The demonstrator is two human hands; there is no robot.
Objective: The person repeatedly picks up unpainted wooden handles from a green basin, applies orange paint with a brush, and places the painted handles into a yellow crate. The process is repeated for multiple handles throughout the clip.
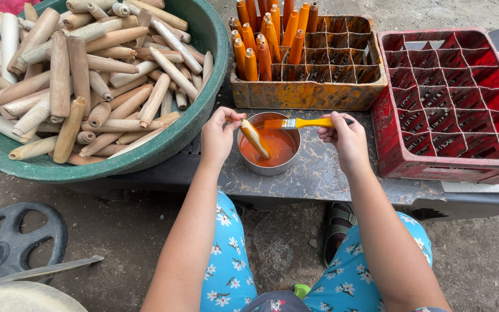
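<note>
Our left hand (219, 136) pinches a wooden peg (254, 138) tilted over the paint bowl (268, 167) so drips fall back, while our right hand (346, 138), at three o'clock, grips the brush (304, 123).

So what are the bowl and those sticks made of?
The bowl looks like metal: its grey rim shines. The sticks in the green tub look like bare wood, pale and dull with visible grain. The stick in the left hand is partly coated orange.
</note>
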